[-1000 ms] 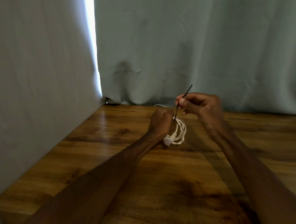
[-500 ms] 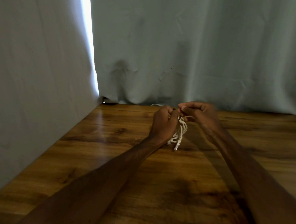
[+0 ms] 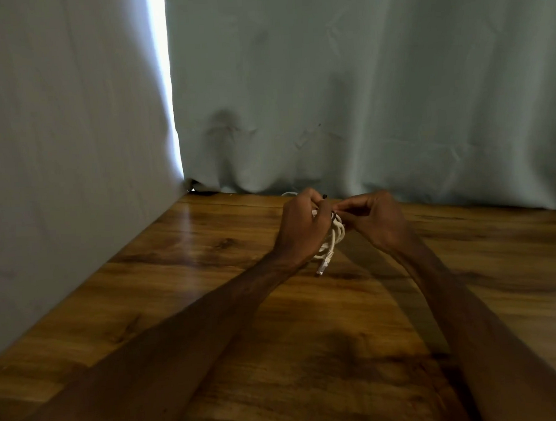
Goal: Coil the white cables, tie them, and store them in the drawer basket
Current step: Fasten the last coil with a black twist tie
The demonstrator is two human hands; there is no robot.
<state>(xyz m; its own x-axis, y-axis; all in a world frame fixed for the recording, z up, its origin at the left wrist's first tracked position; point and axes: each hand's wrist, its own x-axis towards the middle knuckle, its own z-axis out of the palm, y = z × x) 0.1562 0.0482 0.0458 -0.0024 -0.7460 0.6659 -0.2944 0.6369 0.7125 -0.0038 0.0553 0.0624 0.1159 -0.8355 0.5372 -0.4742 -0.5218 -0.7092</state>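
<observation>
Cable coil (image 3: 335,236) is gripped by left hand (image 3: 303,230); black tie (image 3: 333,212) atop coil is pinched by right hand (image 3: 376,219). Risk: loops prob. released if tie's slackened.

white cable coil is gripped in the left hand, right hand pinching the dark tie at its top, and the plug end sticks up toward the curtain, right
No: the head view shows the plug end hanging down below the white cable coil, toward the wooden table. The rest holds: left hand grips it, right hand pinches the dark tie at its top.
</observation>
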